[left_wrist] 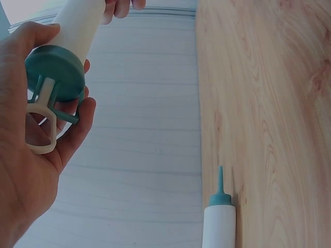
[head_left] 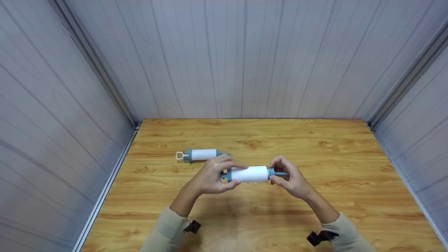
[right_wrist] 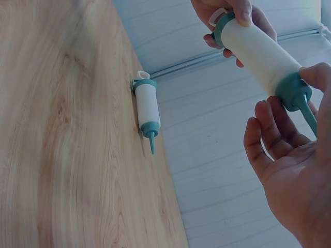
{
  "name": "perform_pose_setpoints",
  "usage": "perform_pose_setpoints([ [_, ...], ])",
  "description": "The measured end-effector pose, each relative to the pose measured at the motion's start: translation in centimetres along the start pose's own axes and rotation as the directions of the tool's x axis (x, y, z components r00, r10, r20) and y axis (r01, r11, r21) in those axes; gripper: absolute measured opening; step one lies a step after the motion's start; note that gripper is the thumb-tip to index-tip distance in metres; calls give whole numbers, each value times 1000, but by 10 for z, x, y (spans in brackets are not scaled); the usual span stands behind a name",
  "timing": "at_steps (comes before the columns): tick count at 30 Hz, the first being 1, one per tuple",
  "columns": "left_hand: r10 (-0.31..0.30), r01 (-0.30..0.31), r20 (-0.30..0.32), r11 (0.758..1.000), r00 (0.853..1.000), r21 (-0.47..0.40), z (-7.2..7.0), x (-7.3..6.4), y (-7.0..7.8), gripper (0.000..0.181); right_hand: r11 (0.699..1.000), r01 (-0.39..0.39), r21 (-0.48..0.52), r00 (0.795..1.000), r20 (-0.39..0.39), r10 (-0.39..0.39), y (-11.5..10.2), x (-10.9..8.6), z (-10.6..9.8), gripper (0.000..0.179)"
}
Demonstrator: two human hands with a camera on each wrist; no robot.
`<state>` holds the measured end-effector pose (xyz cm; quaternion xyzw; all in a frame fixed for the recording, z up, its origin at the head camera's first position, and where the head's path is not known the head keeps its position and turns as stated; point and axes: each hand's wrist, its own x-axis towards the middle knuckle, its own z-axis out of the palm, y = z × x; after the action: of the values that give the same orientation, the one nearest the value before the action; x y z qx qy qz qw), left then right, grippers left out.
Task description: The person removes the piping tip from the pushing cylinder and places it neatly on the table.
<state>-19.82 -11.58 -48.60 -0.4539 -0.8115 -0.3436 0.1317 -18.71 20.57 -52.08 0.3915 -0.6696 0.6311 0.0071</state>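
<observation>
syringe [head_left: 250, 174] between both hands

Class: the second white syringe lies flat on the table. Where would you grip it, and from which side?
Grip the lying syringe around its white barrel, coming from above. It lies flat with bare table around it; the nozzle is too thin.

You are looking at a syringe-like tube [head_left: 250, 174] with a smooth, matt white plastic barrel and teal plastic caps of a slight sheen. The second tube [head_left: 199, 154] is showing the same plastic. The table [head_left: 332, 154] is presenting glossy wood-grain veneer; the walls [head_left: 224, 59] are looking like smooth, pale ribbed panels.
</observation>
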Motion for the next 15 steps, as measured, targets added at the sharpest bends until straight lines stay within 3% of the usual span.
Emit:
perform_pose_setpoints([
  [15,-4,4,-8,1000,1000,-6,-1,0,0,39,999,-48,21,999,-14,48,-3,2,3,15],
])
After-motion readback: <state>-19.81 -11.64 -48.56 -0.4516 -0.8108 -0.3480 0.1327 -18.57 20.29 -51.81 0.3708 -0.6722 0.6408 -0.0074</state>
